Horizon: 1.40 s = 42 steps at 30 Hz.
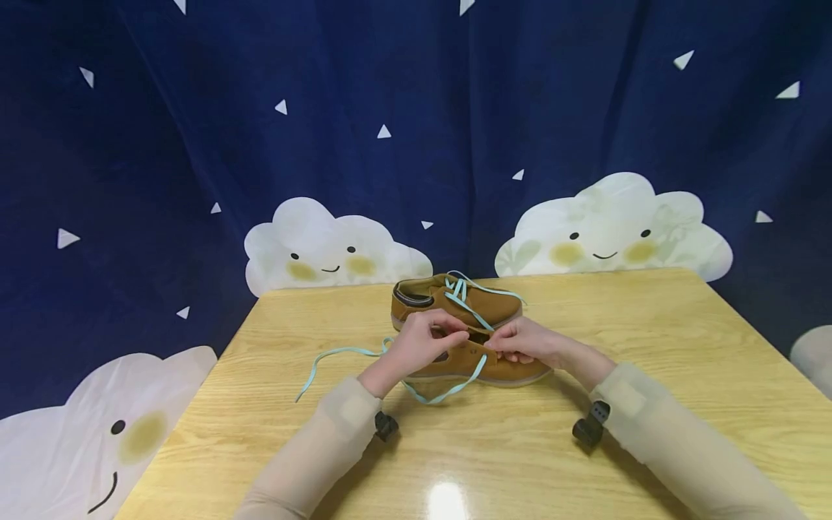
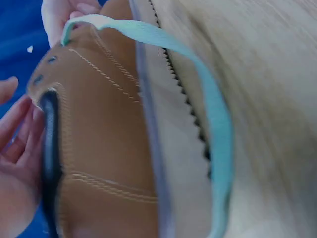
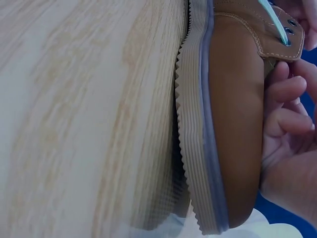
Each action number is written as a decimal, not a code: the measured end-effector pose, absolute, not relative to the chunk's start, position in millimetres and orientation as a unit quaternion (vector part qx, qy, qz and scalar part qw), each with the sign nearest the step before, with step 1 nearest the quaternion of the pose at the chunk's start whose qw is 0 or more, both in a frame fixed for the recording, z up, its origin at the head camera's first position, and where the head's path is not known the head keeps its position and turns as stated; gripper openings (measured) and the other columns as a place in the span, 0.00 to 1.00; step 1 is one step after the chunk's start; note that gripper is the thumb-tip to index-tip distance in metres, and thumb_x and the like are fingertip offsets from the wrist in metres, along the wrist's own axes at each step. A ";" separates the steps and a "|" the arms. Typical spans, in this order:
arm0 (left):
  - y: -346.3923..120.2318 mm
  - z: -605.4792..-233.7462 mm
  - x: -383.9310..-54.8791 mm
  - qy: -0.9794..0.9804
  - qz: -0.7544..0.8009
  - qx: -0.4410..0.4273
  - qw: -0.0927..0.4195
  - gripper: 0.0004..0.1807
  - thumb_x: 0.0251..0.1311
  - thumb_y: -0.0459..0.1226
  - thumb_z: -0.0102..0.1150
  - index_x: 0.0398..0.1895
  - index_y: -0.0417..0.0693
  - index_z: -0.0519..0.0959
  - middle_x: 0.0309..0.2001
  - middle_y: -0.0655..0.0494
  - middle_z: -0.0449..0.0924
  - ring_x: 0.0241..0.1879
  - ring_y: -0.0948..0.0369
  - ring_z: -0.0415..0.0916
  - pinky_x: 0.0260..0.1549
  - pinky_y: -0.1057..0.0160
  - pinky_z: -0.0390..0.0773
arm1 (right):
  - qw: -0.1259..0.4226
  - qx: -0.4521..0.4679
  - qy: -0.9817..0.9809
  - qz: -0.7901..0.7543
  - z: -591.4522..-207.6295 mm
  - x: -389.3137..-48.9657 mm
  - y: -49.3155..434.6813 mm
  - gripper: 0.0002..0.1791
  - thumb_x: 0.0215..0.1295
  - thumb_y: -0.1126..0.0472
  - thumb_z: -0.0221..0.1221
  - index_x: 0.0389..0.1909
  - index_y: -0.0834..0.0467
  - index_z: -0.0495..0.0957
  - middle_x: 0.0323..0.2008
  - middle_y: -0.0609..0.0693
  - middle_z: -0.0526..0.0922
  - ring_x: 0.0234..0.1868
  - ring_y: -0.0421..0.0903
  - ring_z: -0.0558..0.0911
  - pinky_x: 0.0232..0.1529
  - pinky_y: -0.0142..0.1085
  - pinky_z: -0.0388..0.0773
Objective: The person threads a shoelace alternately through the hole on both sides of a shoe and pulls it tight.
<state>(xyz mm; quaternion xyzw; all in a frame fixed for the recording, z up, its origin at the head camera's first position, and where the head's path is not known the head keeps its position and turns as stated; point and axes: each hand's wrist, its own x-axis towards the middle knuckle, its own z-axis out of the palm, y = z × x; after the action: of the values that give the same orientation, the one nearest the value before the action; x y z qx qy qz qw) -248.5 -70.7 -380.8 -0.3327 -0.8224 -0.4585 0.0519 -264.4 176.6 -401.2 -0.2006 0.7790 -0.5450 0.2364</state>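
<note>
A brown shoe (image 1: 513, 372) lies sideways on the table, its toe to the right. A light blue lace (image 1: 448, 393) runs from one front eyelet and loops down along its near side. My left hand (image 1: 425, 338) is over the shoe's opening; in the left wrist view its fingers (image 2: 22, 124) touch the opening's edge, with the thumb apart from them. My right hand (image 1: 523, 339) is at the front of the lacing, and in the right wrist view its curled fingers (image 3: 285, 91) grip the shoe by the eyelet flap's front corner. What lies behind the flap is hidden.
Behind stands a matching brown shoe (image 1: 487, 303) with a light blue lace through it. A loose lace end (image 1: 338, 352) trails leftward across the wooden table (image 1: 312, 318). Dark blue cloth (image 1: 416, 144) with clouds hangs behind the table.
</note>
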 end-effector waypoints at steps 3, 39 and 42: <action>-74.6 -386.6 -251.2 -0.818 -0.472 -0.327 -0.003 0.10 0.61 0.40 0.66 0.40 0.44 0.86 0.35 0.63 0.82 0.33 0.65 0.80 0.33 0.66 0.80 | 0.224 -0.216 0.780 -0.543 -404.6 -263.1 174.5 0.15 0.68 0.60 0.59 0.26 0.67 0.80 0.14 0.45 0.71 0.13 0.35 0.63 0.14 0.25 0.57; -76.8 -390.0 -256.5 -0.819 -0.465 -0.334 -0.047 0.05 0.60 0.37 0.66 0.37 0.47 0.88 0.33 0.62 0.85 0.27 0.64 0.73 0.26 0.68 0.72 | 0.053 0.017 0.467 -0.883 -366.4 -264.0 217.2 0.15 0.75 0.67 0.48 0.28 0.63 0.79 0.25 0.53 0.83 0.27 0.40 0.84 0.36 0.28 0.80; -76.8 -390.2 -256.1 -0.820 -0.462 -0.336 -0.043 0.05 0.60 0.37 0.67 0.37 0.47 0.88 0.33 0.62 0.85 0.27 0.65 0.73 0.25 0.68 0.72 | 0.029 0.022 0.451 -0.892 -360.9 -264.8 228.0 0.14 0.72 0.67 0.52 0.27 0.63 0.81 0.25 0.53 0.83 0.27 0.41 0.84 0.36 0.28 0.80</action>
<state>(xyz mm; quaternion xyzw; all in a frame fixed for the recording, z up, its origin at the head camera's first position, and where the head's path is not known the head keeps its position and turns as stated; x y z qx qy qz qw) -256.1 -76.8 -390.2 -0.3358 -0.8196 -0.4623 -0.0433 -264.8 228.0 -360.9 0.0217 0.4506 -0.8920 0.0291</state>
